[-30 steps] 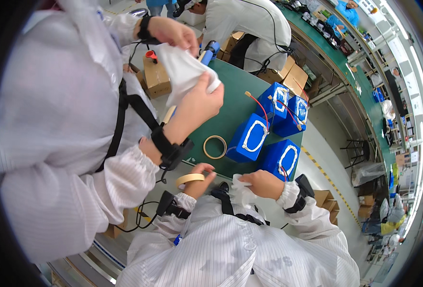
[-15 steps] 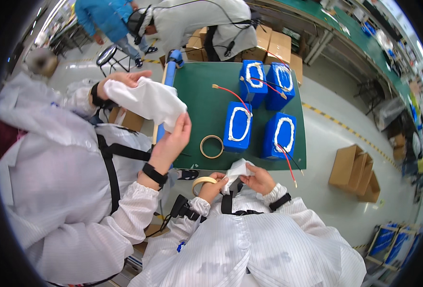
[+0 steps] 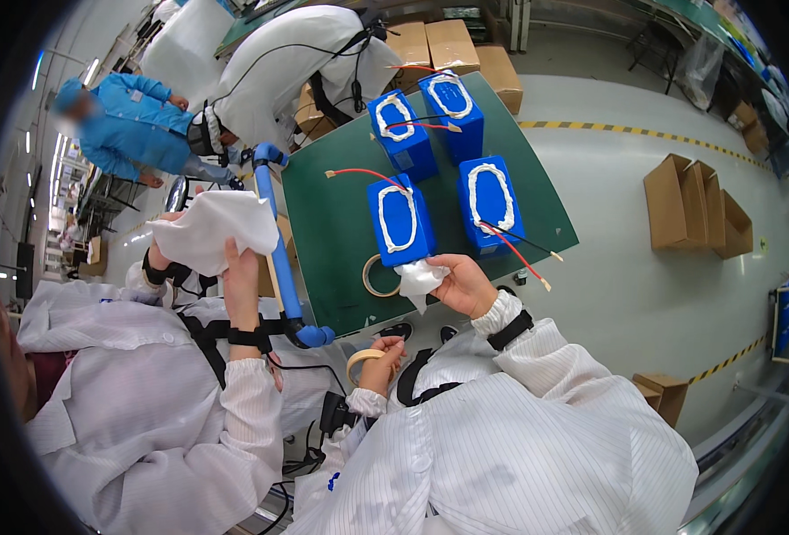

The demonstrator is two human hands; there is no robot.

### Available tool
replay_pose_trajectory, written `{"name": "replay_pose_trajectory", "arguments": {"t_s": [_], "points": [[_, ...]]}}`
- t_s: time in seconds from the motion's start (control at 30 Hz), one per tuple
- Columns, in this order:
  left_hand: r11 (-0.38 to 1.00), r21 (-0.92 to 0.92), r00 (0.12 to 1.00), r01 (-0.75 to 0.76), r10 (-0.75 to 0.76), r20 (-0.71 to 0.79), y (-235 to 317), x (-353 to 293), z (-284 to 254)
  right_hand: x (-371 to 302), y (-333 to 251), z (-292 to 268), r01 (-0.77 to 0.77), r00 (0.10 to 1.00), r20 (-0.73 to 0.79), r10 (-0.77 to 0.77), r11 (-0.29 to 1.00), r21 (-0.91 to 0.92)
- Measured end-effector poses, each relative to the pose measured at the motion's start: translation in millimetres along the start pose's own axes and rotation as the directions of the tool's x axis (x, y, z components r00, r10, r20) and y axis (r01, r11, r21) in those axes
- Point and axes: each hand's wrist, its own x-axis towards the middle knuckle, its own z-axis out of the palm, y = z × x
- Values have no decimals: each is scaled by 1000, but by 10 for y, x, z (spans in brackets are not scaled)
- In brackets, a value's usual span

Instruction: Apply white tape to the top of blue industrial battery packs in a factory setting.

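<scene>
My right hand (image 3: 463, 285) pinches a crumpled white cloth (image 3: 419, 280) at the near side of a blue battery pack (image 3: 418, 234); I cannot tell if the cloth touches it. My left hand (image 3: 379, 367), fingers curled, is below the table's near edge with a roll of masking tape (image 3: 353, 364). Three more blue packs (image 3: 499, 236), (image 3: 417, 155), (image 3: 468, 134) stand on the green table (image 3: 332, 241). Each pack has a white bead loop on top, and red and black leads run among them. Another tape roll (image 3: 369, 283) lies flat, partly hidden by the cloth and front pack.
At my left a co-worker's hands (image 3: 241, 276) hold a white cloth (image 3: 216, 234). A blue padded rail (image 3: 280, 259) lines the table's left side. Other people (image 3: 127, 116) are beyond. Cardboard boxes (image 3: 452, 46) stand behind the table, and open boxes (image 3: 680, 209) on the floor at right.
My hands have parted: the right one has moved up with the cloth to the front pack, while the left stays low with the tape. The view has turned, shifting the table leftward.
</scene>
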Motion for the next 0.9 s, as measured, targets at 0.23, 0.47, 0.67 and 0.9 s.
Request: {"name": "replay_pose_trajectory", "arguments": {"t_s": [0.23, 0.47, 0.67, 0.9], "points": [[1000, -6, 999, -12, 12, 53, 78, 2, 40, 325, 111, -611, -36, 989, -129, 74, 960, 277], [999, -32, 999, -5, 6, 43, 25, -10, -28, 61, 24, -172, -10, 999, 45, 5, 995, 102], [1000, -27, 999, -10, 11, 34, 51, -44, -46, 134, 96, -402, 71, 993, -98, -62, 993, 94], [1000, 2, 999, -3, 3, 46, 57, -44, -10, 296, 187, -754, 94, 977, -211, -41, 965, 245]]}}
